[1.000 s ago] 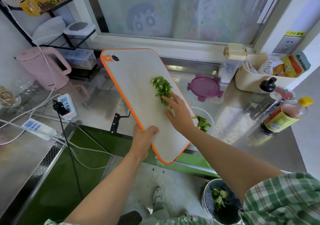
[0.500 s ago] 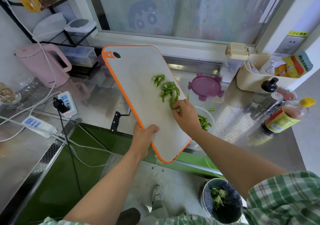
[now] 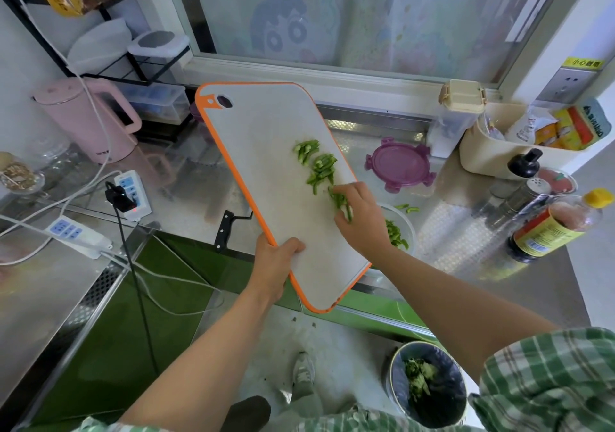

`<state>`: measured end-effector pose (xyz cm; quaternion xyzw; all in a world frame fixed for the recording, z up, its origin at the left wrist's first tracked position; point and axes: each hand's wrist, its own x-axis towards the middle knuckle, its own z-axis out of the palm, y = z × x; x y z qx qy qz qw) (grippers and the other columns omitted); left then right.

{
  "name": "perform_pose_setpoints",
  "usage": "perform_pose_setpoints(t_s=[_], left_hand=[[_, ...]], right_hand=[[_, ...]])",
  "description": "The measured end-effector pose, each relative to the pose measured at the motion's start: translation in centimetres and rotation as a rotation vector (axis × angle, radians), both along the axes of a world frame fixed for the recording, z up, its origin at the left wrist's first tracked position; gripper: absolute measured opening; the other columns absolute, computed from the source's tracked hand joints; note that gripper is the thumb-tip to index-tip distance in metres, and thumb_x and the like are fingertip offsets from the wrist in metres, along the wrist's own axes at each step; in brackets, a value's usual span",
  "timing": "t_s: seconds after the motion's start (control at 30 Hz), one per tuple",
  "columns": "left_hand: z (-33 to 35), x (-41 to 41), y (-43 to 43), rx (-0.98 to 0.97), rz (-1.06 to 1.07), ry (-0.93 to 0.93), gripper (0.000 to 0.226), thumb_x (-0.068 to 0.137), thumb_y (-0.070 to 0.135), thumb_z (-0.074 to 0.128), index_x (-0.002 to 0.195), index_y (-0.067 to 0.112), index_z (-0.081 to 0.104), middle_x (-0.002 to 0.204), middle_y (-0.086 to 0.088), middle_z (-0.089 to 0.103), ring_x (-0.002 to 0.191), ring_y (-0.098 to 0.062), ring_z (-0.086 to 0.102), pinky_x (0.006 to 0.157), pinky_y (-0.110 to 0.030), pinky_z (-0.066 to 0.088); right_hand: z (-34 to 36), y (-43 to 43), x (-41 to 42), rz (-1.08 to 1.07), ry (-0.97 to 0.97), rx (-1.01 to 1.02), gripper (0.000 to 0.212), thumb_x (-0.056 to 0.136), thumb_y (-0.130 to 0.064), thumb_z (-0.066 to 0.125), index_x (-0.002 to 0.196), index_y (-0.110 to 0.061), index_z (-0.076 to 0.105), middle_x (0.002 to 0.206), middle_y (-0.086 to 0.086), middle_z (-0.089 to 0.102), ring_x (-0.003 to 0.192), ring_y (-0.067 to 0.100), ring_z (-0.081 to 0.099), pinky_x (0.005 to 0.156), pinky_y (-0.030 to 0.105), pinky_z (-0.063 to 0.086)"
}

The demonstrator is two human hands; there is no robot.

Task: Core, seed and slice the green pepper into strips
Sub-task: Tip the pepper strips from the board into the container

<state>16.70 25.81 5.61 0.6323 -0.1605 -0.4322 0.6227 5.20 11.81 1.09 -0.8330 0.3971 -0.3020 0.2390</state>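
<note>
Pepper strips (image 3: 321, 168) that were lying in one heap a second ago are now trailing out in small clumps toward the right edge of the cutting board (image 3: 266, 172), and the right hand (image 3: 364, 222) is working at that edge, just right of frame centre. Its grip is curling round the nearest clump, dragging it toward the glass bowl (image 3: 412, 231) below. The left hand (image 3: 273, 265) is keeping the board tilted over the bowl, its grip clamping the near orange rim with the thumb on top.

Cutting is looking finished: strips are already sitting in the bowl, green scraps are lying in the bin (image 3: 449, 388) at lower right, and the knife (image 3: 223, 230) is resting on the counter (image 3: 466, 241), partly under the board. Two clumps are still waiting higher on the board. A few loose strips (image 3: 408, 208) are lying on the counter just beyond the bowl. A purple lid (image 3: 397, 165) and bottles (image 3: 545, 228) are standing near, though nothing is blocking the sweep.
</note>
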Motion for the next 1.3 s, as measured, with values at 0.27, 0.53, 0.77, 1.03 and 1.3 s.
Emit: perform_pose_setpoints(t_s=[0.27, 0.53, 0.77, 1.03, 1.3], left_hand=[[0.2, 0.0, -0.1, 0.003, 0.006, 0.007, 0.034, 0.084, -0.015, 0.054, 0.092, 0.016, 0.063, 0.091, 0.001, 0.071, 0.086, -0.017, 0.067, 0.079, -0.034, 0.057], [0.3, 0.1, -0.1, 0.015, 0.018, 0.014, 0.033, 0.084, -0.014, 0.054, 0.093, 0.016, 0.062, 0.094, -0.002, 0.070, 0.088, -0.022, 0.067, 0.082, -0.038, 0.056], [0.3, 0.1, -0.4, 0.016, 0.011, 0.013, 0.033, 0.084, -0.014, 0.055, 0.095, 0.015, 0.062, 0.098, -0.005, 0.070, 0.092, -0.025, 0.066, 0.085, -0.040, 0.056], [0.2, 0.3, -0.5, 0.035, 0.004, 0.006, 0.030, 0.084, -0.013, 0.056, 0.098, 0.013, 0.062, 0.101, -0.008, 0.071, 0.096, -0.029, 0.067, 0.086, -0.042, 0.056], [0.4, 0.4, -0.6, 0.027, 0.011, 0.000, 0.031, 0.084, -0.014, 0.055, 0.090, 0.015, 0.062, 0.090, -0.001, 0.070, 0.083, -0.020, 0.066, 0.081, -0.038, 0.056]], right_hand=[[-1.6, -0.1, 0.0, 0.010, 0.048, -0.003, 0.032, 0.088, -0.001, 0.058, 0.120, -0.004, 0.062, 0.120, 0.012, 0.059, 0.113, 0.033, 0.050, 0.100, 0.040, 0.042], [-4.1, -0.1, -3.6, -0.164, 0.149, 0.147, 0.021, 0.084, 0.002, 0.061, 0.104, -0.001, 0.065, 0.110, 0.016, 0.061, 0.104, 0.035, 0.052, 0.083, 0.037, 0.043], [-3.5, -0.3, -4.3, -0.208, 0.187, 0.120, 0.031, 0.084, 0.000, 0.060, 0.114, -0.005, 0.063, 0.122, 0.015, 0.058, 0.114, 0.035, 0.051, 0.091, 0.043, 0.046], [-2.4, 0.2, -1.6, -0.094, 0.047, 0.010, 0.027, 0.087, 0.001, 0.059, 0.112, -0.001, 0.068, 0.106, 0.014, 0.064, 0.094, 0.034, 0.061, 0.084, 0.042, 0.051], [-4.2, 0.0, -5.1, -0.259, 0.255, 0.223, 0.024, 0.083, 0.004, 0.055, 0.099, -0.002, 0.072, 0.103, 0.017, 0.065, 0.092, 0.037, 0.061, 0.078, 0.040, 0.051]])
